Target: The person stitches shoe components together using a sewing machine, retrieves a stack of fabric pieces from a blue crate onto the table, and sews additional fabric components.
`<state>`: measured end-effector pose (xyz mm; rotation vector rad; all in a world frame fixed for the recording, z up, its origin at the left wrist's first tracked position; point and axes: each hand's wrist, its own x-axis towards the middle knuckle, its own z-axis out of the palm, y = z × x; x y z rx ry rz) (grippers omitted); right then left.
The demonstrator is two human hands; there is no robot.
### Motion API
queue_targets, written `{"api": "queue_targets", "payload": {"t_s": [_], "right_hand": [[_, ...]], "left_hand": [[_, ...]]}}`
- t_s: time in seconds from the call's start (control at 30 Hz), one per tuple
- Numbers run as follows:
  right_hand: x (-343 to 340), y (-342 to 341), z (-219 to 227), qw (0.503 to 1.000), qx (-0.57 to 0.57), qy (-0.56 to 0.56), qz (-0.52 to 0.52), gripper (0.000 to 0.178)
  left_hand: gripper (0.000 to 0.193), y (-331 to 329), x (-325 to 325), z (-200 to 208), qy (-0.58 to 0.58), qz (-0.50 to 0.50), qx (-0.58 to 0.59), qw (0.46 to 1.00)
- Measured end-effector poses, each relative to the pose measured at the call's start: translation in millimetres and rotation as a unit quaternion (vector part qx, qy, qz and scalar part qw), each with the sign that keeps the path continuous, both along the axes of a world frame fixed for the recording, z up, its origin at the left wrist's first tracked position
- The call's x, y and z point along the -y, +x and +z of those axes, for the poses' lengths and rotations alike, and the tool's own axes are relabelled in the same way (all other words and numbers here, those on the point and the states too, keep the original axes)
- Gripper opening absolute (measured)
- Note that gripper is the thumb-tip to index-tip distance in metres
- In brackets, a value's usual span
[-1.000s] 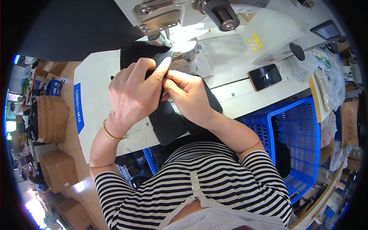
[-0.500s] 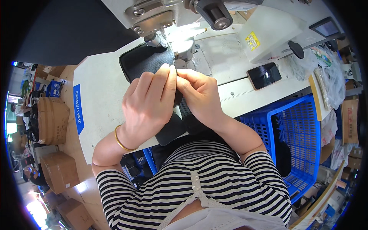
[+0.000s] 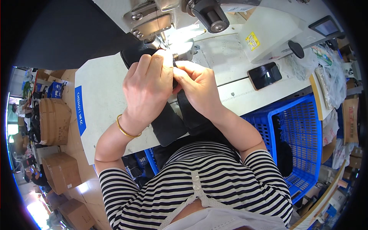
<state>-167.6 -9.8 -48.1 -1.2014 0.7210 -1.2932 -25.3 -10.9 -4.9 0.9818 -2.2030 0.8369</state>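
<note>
A black fabric piece (image 3: pixel 134 53) lies under the presser foot of a sewing machine (image 3: pixel 151 26), at the brightly lit needle area. My left hand (image 3: pixel 147 90) is closed, its fingertips pinching the fabric edge close to the needle and covering much of the panel. Just to its right, my right hand (image 3: pixel 200 89) pinches the same edge between thumb and fingers. Below the hands, two dark strap-like flaps (image 3: pixel 168 124) hang over the table's near edge toward my lap. Where the fabric meets the needle is partly hidden by my left fingers.
A black phone (image 3: pixel 265 76) lies on the white machine table (image 3: pixel 103 99) to the right. Beneath the table edge stands a blue plastic crate (image 3: pixel 297 142) with dark items. Cardboard boxes (image 3: pixel 61 170) sit on the floor at left. A dark panel (image 3: pixel 69 34) covers the upper left.
Both hands have shifted slightly away from me, toward the needle, with the black fabric. My left hand now covers more of the panel, and more of the hanging flaps shows.
</note>
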Motion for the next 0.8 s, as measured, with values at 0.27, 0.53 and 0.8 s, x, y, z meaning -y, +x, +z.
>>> {"api": "queue_targets", "payload": {"t_s": [0.27, 0.53, 0.8], "right_hand": [[2.0, -6.8, -12.3, 0.994, -0.062, -0.085, -0.04, 0.019], [-37.3, -57.1, -70.0, 0.787, -0.566, -0.177, -0.17, 0.073], [-41.1, -55.6, -93.0, 0.797, -0.507, -0.234, -0.23, 0.067]], "left_hand": [[0.036, 19.1, -19.0, -1.4, 0.138, -0.057, -0.116, 0.982], [0.037, 84.6, 65.1, -29.0, 0.541, -0.168, -0.749, 0.343], [0.038, 115.3, 127.3, -44.9, 0.376, 0.023, -0.31, 0.873]]}}
